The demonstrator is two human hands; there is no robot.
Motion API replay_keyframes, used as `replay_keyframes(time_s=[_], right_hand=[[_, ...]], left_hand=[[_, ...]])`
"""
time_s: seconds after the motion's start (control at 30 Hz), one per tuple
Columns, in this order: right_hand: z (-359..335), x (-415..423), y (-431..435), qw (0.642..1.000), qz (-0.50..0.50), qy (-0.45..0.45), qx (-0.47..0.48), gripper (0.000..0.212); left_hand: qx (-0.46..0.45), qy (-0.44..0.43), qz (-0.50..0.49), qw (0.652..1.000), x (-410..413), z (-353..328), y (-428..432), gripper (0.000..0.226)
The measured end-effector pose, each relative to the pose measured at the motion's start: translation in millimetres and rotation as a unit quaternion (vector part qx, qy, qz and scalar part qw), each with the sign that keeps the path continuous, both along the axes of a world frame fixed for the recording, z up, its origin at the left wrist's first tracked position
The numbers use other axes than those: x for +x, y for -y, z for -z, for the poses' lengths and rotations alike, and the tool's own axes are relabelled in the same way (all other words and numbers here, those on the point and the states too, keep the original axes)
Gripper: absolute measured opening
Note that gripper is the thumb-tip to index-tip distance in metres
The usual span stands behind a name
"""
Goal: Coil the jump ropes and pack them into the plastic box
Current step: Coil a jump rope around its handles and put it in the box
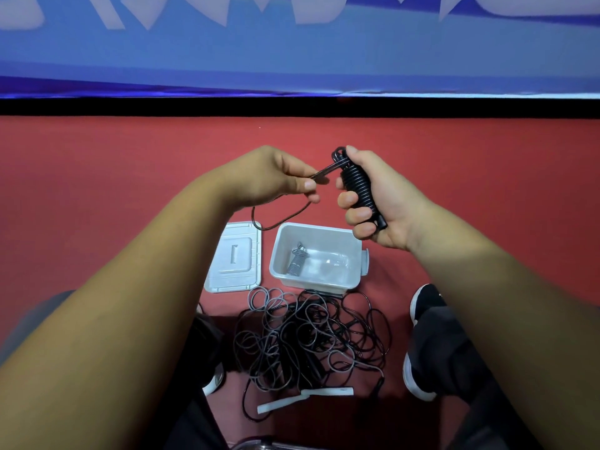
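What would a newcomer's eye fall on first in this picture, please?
First, the black jump rope, wound tightly into a coil in the right-hand grip, while the left-hand grip pinches its free cord. Below them on the red floor sits the open plastic box holding one grey coiled rope, and nearer the person a tangle of ropes.

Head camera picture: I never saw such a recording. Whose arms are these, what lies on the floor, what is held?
No machine: the camera sits on a person's head and looks down at their own hands. The right hand grips a black jump rope, tightly coiled; the left hand pinches its loose cord. On the red floor lie a grey plastic box holding one coiled grey rope, its flat lid beside it, and a tangled pile of ropes.
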State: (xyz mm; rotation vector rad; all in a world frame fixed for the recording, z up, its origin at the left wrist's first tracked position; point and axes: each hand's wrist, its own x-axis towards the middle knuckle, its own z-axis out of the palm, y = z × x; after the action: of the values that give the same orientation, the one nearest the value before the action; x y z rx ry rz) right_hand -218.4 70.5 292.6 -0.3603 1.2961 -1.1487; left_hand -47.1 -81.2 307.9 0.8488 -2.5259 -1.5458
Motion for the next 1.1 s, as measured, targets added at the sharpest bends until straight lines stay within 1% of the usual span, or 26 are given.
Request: replay_keyframes(time_s=[0.13, 0.27, 0.37, 0.47, 0.5, 0.6, 0.67, 0.73, 0.87, 0.9, 0.97, 1.1], right_hand=[[-1, 5, 0, 0.999, -0.029, 0.013, -0.008, 0.045], [-3, 11, -3, 0.996, -0.081, 0.044, -0.018, 0.046], [-4, 11, -7, 0.987, -0.146, 0.067, -0.015, 0.052], [-6, 12, -11, 0.970, -0.226, 0.095, 0.001, 0.061], [-6, 12, -13, 0.962, -0.252, 0.104, 0.005, 0.064], [-2, 12, -17, 0.935, -0.325, 0.145, 0.012, 0.071], [2, 16, -20, 0.914, -0.360, 0.185, 0.018, 0.070], [9, 23, -21, 0.904, -0.376, 0.204, 0.027, 0.066], [22, 28, -19, 0.896, -0.393, 0.198, 0.053, 0.051], [24, 27, -19, 0.902, -0.388, 0.184, 0.058, 0.049], [26, 28, -16, 0.923, -0.359, 0.129, 0.059, 0.046], [30, 29, -12, 0.958, -0.276, 0.010, 0.069, 0.045]], left_hand=[[-0.053, 0.055, 0.000, 0.997, 3, 2, 1, 0.012], [-0.061, 0.096, 0.018, 0.993, 1, 7, -1, 0.001], [-0.067, 0.108, 0.029, 0.992, 2, 8, -2, 0.009], [-0.063, 0.107, 0.041, 0.991, 3, 8, -3, 0.033], [-0.064, 0.107, 0.040, 0.991, 3, 8, -3, 0.037], [-0.025, 0.081, 0.039, 0.996, 3, 7, -7, 0.029], [-0.027, 0.069, 0.041, 0.996, 2, 6, -9, 0.024], [-0.037, 0.063, 0.045, 0.996, 0, 3, -11, 0.026], [-0.034, 0.037, 0.035, 0.998, -4, -2, -16, 0.020], [-0.041, 0.026, 0.027, 0.998, -5, -5, -18, 0.019], [-0.056, 0.007, 0.008, 0.998, -6, -11, -20, 0.017], [-0.125, -0.007, -0.017, 0.992, -7, -18, -22, 0.019]])
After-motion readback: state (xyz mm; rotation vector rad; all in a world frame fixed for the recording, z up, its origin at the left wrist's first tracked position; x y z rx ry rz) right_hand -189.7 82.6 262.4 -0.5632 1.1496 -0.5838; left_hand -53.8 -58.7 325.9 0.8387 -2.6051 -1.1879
